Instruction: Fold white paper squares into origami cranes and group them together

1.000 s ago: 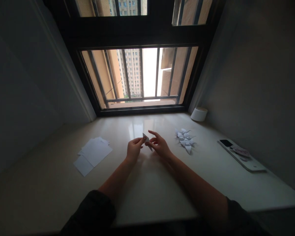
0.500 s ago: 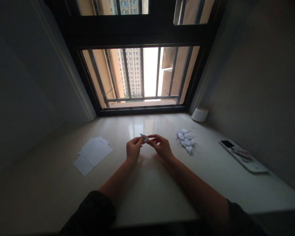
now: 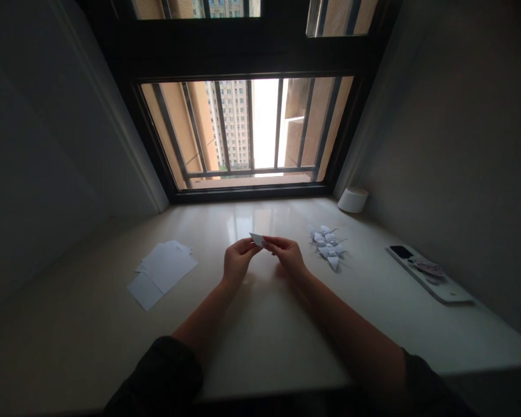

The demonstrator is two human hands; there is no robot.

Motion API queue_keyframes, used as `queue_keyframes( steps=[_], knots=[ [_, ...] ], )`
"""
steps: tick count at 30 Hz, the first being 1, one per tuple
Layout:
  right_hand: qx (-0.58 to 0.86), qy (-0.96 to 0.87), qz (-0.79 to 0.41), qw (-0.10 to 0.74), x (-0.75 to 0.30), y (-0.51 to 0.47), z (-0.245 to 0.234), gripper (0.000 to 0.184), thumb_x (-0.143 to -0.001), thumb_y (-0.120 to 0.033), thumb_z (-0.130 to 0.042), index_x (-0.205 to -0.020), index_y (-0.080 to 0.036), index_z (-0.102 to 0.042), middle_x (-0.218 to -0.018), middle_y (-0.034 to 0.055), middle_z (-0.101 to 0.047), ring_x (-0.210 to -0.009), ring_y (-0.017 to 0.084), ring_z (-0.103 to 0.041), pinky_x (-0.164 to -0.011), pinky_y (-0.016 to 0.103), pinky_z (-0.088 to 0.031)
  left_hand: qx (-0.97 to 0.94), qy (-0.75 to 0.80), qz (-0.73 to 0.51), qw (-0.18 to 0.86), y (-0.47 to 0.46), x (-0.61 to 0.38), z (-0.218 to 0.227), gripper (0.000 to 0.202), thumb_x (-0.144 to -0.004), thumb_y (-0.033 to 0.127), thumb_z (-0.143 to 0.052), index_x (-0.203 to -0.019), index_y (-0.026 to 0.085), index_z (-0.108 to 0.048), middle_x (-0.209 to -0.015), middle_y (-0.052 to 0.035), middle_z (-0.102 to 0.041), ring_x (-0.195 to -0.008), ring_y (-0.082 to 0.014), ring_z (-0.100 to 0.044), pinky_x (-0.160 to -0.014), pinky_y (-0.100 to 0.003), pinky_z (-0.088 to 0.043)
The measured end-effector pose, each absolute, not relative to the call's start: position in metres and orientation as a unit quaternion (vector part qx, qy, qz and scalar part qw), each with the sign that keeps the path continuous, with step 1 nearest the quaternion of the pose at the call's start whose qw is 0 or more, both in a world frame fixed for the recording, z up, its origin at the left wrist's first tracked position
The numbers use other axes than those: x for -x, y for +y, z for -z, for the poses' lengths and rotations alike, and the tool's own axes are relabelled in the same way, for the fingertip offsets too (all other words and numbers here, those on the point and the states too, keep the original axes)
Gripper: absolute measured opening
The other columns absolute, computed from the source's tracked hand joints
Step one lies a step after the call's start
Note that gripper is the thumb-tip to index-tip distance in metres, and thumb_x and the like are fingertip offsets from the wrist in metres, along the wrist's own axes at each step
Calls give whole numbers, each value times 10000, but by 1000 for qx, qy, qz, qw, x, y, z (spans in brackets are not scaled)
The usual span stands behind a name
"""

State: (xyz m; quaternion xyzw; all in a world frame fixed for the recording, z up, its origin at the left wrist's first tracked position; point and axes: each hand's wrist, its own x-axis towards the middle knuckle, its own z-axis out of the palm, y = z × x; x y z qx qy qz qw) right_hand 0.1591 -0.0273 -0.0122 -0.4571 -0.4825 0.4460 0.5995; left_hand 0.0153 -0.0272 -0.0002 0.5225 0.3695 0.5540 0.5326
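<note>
A small piece of folded white paper [image 3: 256, 238] with a pointed end is pinched between my two hands, above the pale sill. My left hand [image 3: 238, 258] grips its lower left side, thumb and fingers closed. From the right, my right hand [image 3: 287, 253] has its fingertips closed on the paper's other end. The fingers hide part of the folds. Several small folded paper cranes [image 3: 327, 243] lie in a cluster to the right of my right hand. To the left of my left hand lies a loose stack of white paper sheets [image 3: 169, 267].
The sill [image 3: 260, 341] ends at a front edge near me. A phone in a white case [image 3: 434, 284] lies at the right by the wall. A white round object [image 3: 353, 200] stands in the back right corner. Behind is a dark-framed window [image 3: 252, 196] with bars outside.
The folded paper has turned in my fingers and now shows a broader flat face. My fingers have closed nearer together around it. The view has shifted slightly.
</note>
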Motion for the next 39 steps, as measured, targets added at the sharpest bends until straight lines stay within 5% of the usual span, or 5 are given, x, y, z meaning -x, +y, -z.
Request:
queue_keyframes(
  steps=[5,17,32,39],
  knots=[
    [448,-516,-442,582,-159,-27,14,330,-668,-410,-694,-927,-209,-733,-835,63,-730,-721,186,-624,-630,304,-473,-527,387,-555,514,-26,-14,0,319,-638,290,-756,-918,147,-701,-887,-76,-725,-875,-224,-665,-867,-373,-495],
    [473,-648,-175,571,-152,-40,8,207,-800,-237,-596,-965,-274,-717,-840,24,-698,-669,142,-601,-598,269,-485,-520,417,-556,496,-27,-15,-2,305,-595,303,-771,-854,150,-719,-822,-77,-724,-826,-228,-660,-783,-350,-491],
    [426,-718,-112,538,-150,-46,4,316,-821,-212,-576,-1125,-267,-642,-940,41,-687,-749,151,-626,-730,293,-515,-496,443,-577,474,-23,-12,6,320,-605,354,-758,-867,173,-722,-806,-68,-722,-757,-193,-648,-678,-289,-471],
    [463,-708,-44,532,-154,-43,7,241,-838,-263,-584,-1056,-308,-677,-851,35,-654,-762,162,-594,-707,299,-491,-505,439,-565,483,-26,-14,3,301,-611,360,-757,-842,170,-731,-768,-65,-719,-749,-189,-643,-705,-296,-470]
  ],
)
